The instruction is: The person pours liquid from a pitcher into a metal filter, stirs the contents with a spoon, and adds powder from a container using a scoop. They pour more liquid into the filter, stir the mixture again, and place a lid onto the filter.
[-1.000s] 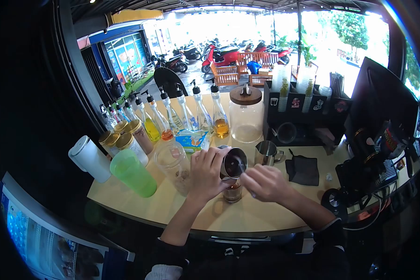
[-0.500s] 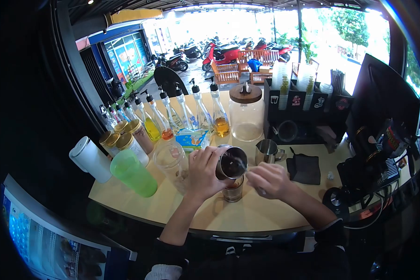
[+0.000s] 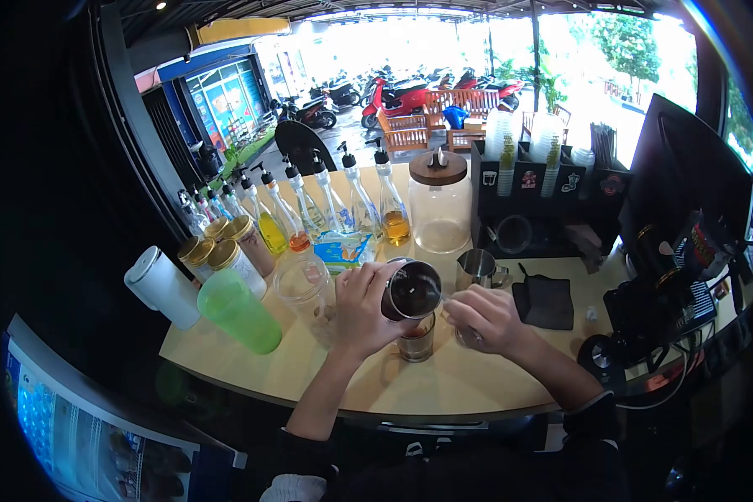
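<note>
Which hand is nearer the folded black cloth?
Right: the right hand is left of the cloth; the left hand is farther left, holding a shiny metal cup.

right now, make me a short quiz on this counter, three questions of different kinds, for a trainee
1. Multiple choice. What is the left hand holding?
a) the green tumbler
b) the metal cup
c) a pump bottle
2. True or false. The big clear jar has a brown lid on it.
3. Fill in the word. Seen from where the person stands, the dark cloth lies to the ____ of the metal pitcher.

Key: 1. b; 2. true; 3. right
</note>
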Demonstrator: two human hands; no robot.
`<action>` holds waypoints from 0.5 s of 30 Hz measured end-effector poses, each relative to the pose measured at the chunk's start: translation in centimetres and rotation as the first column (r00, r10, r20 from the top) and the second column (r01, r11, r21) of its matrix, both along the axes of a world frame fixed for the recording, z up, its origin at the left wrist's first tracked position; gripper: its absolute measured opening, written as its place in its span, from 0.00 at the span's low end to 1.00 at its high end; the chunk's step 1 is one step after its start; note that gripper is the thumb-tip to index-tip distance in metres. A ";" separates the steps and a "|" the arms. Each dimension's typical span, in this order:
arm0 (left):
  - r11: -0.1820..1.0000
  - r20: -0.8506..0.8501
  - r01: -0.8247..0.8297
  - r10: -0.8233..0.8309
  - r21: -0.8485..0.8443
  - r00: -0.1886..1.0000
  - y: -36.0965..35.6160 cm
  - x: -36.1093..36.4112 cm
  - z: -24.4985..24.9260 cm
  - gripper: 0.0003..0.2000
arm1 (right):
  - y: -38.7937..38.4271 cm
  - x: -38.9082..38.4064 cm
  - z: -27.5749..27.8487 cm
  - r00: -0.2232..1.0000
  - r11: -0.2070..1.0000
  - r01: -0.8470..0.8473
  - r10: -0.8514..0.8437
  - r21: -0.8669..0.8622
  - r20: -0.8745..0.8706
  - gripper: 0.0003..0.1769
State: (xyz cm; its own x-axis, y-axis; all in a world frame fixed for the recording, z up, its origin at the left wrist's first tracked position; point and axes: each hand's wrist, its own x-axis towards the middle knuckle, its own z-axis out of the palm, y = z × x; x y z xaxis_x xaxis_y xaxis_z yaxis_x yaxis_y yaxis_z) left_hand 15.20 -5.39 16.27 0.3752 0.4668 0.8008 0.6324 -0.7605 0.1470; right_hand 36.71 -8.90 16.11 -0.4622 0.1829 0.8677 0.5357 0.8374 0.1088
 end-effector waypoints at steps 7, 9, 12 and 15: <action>1.000 -0.020 0.018 -0.018 -0.016 1.000 -0.1 0.0 0.0 0.37 | -0.1 0.1 0.0 0.999 1.000 0.011 -0.012 0.017 0.032 0.14; 0.999 -0.022 0.034 -0.035 -0.031 0.999 -0.2 -0.1 0.1 0.37 | -0.1 0.1 0.1 1.000 0.999 0.022 -0.022 0.025 0.001 0.14; 0.994 -0.022 0.071 -0.073 -0.077 0.997 0.1 -0.3 0.2 0.38 | -0.1 0.0 0.5 0.998 0.998 -0.066 0.066 -0.006 -0.010 0.14; 0.976 -0.032 0.149 -0.156 -0.157 0.987 0.2 -0.5 0.2 0.40 | -0.1 0.3 0.8 0.995 0.995 -0.087 0.085 0.040 0.051 0.15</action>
State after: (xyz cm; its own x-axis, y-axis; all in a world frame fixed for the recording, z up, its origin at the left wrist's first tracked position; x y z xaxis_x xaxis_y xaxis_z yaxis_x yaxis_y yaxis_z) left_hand 14.70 -5.14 16.46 0.4847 0.5175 0.7052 0.5189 -0.8191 0.2445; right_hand 37.04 -8.98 16.96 -0.5172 0.1050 0.8494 0.4554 0.8741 0.1692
